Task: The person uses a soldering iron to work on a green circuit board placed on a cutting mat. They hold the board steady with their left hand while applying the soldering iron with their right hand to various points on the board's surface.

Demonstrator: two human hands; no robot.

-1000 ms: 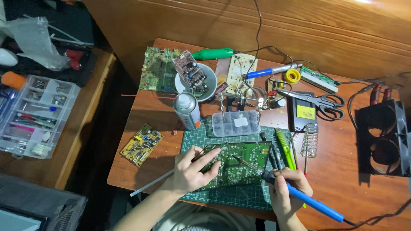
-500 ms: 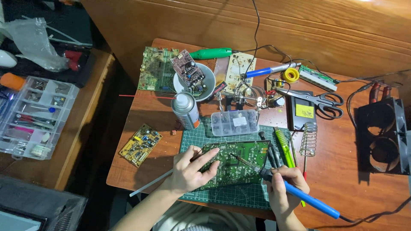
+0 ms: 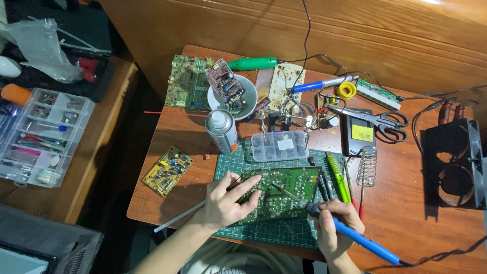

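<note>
Two hands low: left hand (image 3: 225,203) spread, pressing circuit board (image 3: 284,199); right hand (image 3: 335,226) gripping soldering iron (image 3: 350,234).

Glossy green circuit board (image 3: 284,195) on matt rubbery cutting mat (image 3: 264,231).

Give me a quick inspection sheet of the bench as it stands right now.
Surface: wooden table with a green cutting mat.
Job's things: green circuit board on the mat; blue-handled soldering iron, tip over the board.
Clutter: spray can, white bowl holding a small board, clear parts box, scissors, yellow circuit board, coil iron stand.
Hands: left hand presses the board's left edge; right hand grips the iron.
Cables: iron's cord trails right; black cable runs up.
Surroundings: compartment organiser left, black fans right.
</note>
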